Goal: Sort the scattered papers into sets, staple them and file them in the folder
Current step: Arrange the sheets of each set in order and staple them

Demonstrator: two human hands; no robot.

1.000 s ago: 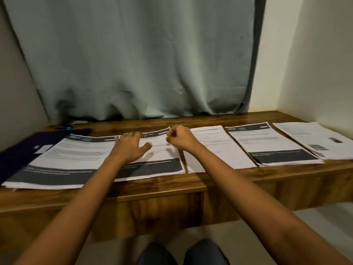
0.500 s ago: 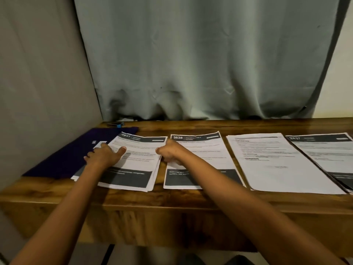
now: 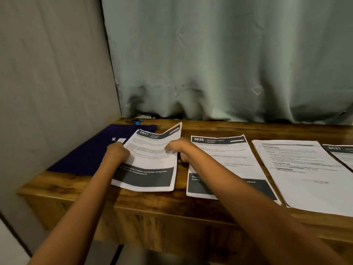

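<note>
Left hand [image 3: 116, 154] curls its fingers round one side edge of the 2641 set [image 3: 150, 167], and the right hand [image 3: 176, 148] pinches the opposite edge with fingers bent tight, so both grip the same sheets between them; the far corner by the right hand lifts off the worktop [image 3: 145, 202] while the near edge lies flat; the step looks like squaring this set before stapling, and it should go best if both hands ease their grip, stand the sheets on one edge and tap them level, so no page sits skewed under the staple; just outside the left hand lies the purple folder [image 3: 84, 155], the set's corner overlapping it; farther beyond that hand, by the curtain [image 3: 229, 64], rests the stapler [image 3: 134, 121]; outward from the right hand come the 3638 sheet [image 3: 229, 150], then a plain sheet [image 3: 305, 175], then the 2437 sheet [image 3: 342, 153].
</note>
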